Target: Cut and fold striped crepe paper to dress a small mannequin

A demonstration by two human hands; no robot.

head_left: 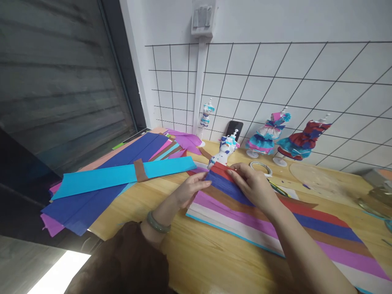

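A layered sheet of crepe paper strips (232,207) in red, blue, brown, purple, white and light blue stretches across the table to the right. My left hand (191,188), with a green bangle on its wrist, is closed at the sheet's left end. Thumb and fingers of my right hand (249,183) pinch the sheet's upper edge by the red layer. Just behind this edge stands a small white dress form (225,150) with blue, pink and orange scraps on it. The paper hides its lower part.
Folded blue crepe paper (128,153) and a light blue roll with a brown band (101,181) lie at left. Two dressed forms (265,136) (306,141), a smaller form (206,116), a phone (234,128) and a tape roll (268,170) stand or lie by the wall.
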